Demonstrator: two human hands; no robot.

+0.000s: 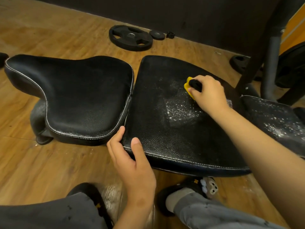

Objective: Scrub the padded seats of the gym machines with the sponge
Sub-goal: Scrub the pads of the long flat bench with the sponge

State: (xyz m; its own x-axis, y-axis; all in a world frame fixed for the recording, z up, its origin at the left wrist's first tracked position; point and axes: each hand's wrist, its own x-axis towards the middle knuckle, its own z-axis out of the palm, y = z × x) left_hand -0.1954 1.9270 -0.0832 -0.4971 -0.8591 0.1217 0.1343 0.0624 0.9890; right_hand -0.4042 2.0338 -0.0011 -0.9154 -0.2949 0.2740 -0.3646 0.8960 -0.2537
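Observation:
My right hand (208, 92) grips a yellow sponge with a black top (189, 85) and presses it onto the far right part of the middle black padded seat (165, 129). White soap foam (179, 108) speckles the pad just in front of the sponge. The near left corner of this pad is held by my left hand (130, 156), thumb on top and fingers curled round the edge. A second, saddle-shaped black pad (79, 98) lies to the left. At the right edge sits a third pad (277, 118), dotted with foam.
A large weight plate (130, 38), a small plate (157, 35) and a collar lie on the wooden floor by the dark back wall. Black and grey machine frame posts (270, 63) rise at the right, with another plate behind. My legs and slippers are below the pad.

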